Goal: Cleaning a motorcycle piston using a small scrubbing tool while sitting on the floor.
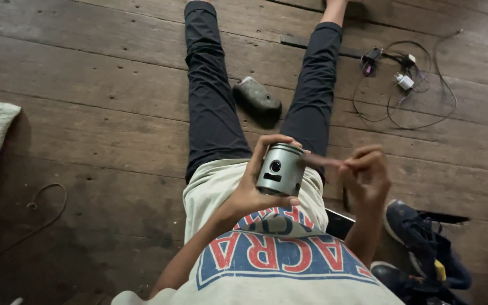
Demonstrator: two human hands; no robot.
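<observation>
Piston (280,169), grey metal with a round side hole, sits upright in your left hand (255,189), fingers clamped around its skirt above your lap. At three o'clock your right hand (367,172) pinches fingertips together by its crown; whether they hold anything I cannot tell. Loosen that one-handed grip and it could drop onto the plank floor (103,113). Dark lump (257,97) lies at twelve o'clock, white charger (405,81) and cables at two; no packages or labels show

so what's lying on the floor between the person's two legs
In the head view, a dark grey rounded part lies on the wooden floor between the legs, beyond the piston.
</observation>
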